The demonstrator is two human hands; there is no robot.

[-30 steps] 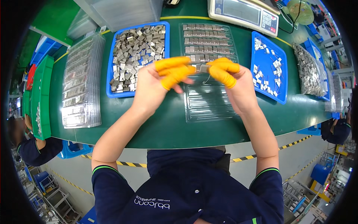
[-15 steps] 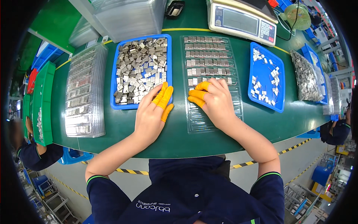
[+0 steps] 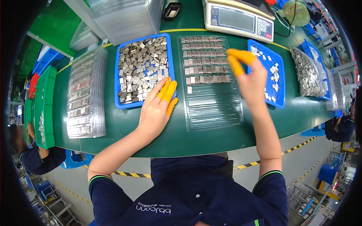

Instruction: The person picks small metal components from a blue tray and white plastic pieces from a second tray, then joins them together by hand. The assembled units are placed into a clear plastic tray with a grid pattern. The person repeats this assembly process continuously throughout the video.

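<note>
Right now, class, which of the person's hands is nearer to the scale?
Right. The right hand is in front of the scale, on the person's side; the left hand is farther off, at the near right corner of the left blue tray.

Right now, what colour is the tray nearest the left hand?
The tray is blue; best in the head view.

Bright light; glare on clear tray (image 3: pixel 214 116); right hand (image 3: pixel 252 81) slightly blurred; edges bent.
</note>
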